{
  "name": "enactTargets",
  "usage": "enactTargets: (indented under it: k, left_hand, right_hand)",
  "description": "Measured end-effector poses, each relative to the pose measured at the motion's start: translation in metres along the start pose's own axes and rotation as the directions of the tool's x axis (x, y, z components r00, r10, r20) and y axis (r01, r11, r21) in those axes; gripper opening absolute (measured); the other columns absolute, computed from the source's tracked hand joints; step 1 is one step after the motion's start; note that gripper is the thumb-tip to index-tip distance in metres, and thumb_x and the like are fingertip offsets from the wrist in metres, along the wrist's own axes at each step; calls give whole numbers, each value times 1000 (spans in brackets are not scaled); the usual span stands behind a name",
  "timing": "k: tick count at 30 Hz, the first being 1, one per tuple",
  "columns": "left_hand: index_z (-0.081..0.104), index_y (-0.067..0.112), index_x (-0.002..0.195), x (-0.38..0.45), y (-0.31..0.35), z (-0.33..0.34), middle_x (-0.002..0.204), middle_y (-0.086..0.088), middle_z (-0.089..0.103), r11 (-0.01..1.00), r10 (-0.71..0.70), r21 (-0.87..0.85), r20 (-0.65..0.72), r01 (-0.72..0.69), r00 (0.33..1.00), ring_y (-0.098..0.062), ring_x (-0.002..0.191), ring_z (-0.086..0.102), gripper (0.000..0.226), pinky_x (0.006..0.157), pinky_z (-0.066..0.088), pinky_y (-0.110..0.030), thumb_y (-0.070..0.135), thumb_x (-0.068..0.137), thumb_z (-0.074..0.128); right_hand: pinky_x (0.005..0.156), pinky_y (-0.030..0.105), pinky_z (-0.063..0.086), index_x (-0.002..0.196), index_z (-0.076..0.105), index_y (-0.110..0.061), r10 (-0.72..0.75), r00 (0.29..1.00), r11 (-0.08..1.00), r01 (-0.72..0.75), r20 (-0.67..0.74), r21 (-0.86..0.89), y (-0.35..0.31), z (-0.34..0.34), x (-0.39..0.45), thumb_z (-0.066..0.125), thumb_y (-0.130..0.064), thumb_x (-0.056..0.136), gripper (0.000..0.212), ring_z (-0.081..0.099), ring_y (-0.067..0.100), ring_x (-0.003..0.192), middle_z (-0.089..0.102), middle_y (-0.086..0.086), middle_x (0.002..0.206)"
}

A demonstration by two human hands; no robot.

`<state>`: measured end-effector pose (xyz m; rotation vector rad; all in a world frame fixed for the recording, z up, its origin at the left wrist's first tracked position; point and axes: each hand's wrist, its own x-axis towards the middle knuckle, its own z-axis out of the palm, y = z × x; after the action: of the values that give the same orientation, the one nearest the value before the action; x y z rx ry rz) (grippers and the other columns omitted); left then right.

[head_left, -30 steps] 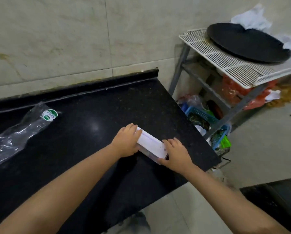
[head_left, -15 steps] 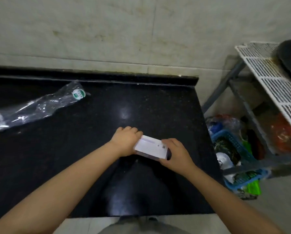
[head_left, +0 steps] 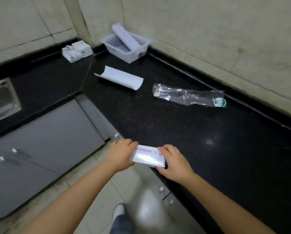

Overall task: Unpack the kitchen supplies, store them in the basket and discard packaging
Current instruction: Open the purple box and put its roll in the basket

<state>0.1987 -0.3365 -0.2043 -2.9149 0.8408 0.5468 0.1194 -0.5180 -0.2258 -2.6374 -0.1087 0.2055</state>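
Observation:
I hold a small white box [head_left: 148,156] with both hands at the front edge of the black counter [head_left: 200,132]. My left hand [head_left: 120,154] grips its left end, my right hand [head_left: 172,160] its right end. In the far corner stands a white plastic basket [head_left: 141,48] with a white roll [head_left: 125,37] leaning in it. A curled white paper sleeve [head_left: 120,77] lies in front of the basket. An empty clear plastic wrapper [head_left: 188,97] with a green sticker lies to the right of the sleeve. Two or three small white boxes [head_left: 77,50] sit left of the basket.
A steel sink [head_left: 1,100] is set in the counter at the far left. Grey cabinet doors [head_left: 40,149] run below the left counter. Tiled floor and my shoe [head_left: 119,211] show below my arms. Tiled walls back the counter on both sides.
The view has swung left, from the counter's right end and wire rack to the corner with the basket. Both hands still hold the white box, now at the counter's front edge.

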Motion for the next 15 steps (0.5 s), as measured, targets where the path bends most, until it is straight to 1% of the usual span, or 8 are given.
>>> enactTargets:
  k: [3, 5, 7, 9, 11, 13, 15]
  left_hand:
    - [36, 25, 138, -11, -69, 8, 137, 0, 46, 996, -68, -60, 4, 68, 998, -21, 127, 41, 64, 103, 35, -35, 38, 81, 63]
    - [38, 23, 137, -10, -114, 7, 136, -1, 47, 994, -80, -73, 1, 80, 997, -21, 125, 43, 64, 102, 36, -35, 39, 80, 62]
    - [39, 21, 136, -5, -159, 4, 134, -2, 48, 994, -83, -71, -3, 82, 997, -22, 124, 43, 63, 101, 37, -34, 39, 80, 62]
    - [38, 21, 136, 0, -197, 0, 132, -3, 48, 994, -87, -63, -9, 86, 996, -23, 124, 44, 64, 99, 37, -35, 40, 80, 63]
    - [37, 22, 136, 11, -229, -6, 131, -3, 48, 996, -76, -51, -26, 74, 997, -23, 124, 43, 64, 100, 36, -36, 39, 80, 63]
    - [36, 21, 137, 26, -255, -13, 133, -3, 46, 997, -59, -48, -35, 57, 998, -23, 125, 41, 64, 103, 34, -36, 38, 82, 63]
    - [35, 20, 137, 45, -273, -19, 135, -4, 45, 999, -34, -39, -21, 33, 999, -24, 127, 40, 62, 104, 33, -37, 37, 84, 60]
  right_hand:
    - [93, 30, 40, 134, 35, -14, -88, 994, 995, 91, 63, -48, -45, 20, 50, 56, -30, 83, 58, 41, 21, 117, 42, 4, 133]
    - [94, 30, 40, 134, 35, -13, -135, 985, 983, 146, 105, -107, -75, 30, 87, 55, -30, 83, 57, 42, 21, 117, 42, 6, 133]
    - [94, 31, 40, 134, 36, -12, -153, 978, 973, 174, 140, -151, -105, 39, 121, 54, -30, 83, 56, 43, 23, 116, 43, 7, 133]
    - [93, 32, 40, 133, 36, -11, -155, 978, 970, 178, 141, -167, -129, 46, 150, 53, -30, 83, 56, 44, 24, 115, 43, 8, 133]
    - [92, 32, 41, 133, 37, -11, -147, 983, 971, 165, 110, -173, -147, 50, 176, 54, -30, 83, 56, 44, 25, 115, 43, 8, 133]
    - [92, 33, 42, 133, 38, -11, -139, 987, 974, 151, 81, -169, -159, 51, 200, 55, -31, 83, 57, 44, 25, 115, 44, 8, 134]
    - [92, 33, 41, 134, 37, -11, -110, 991, 978, 122, 82, -167, -165, 53, 223, 57, -31, 82, 59, 43, 25, 117, 43, 9, 134]
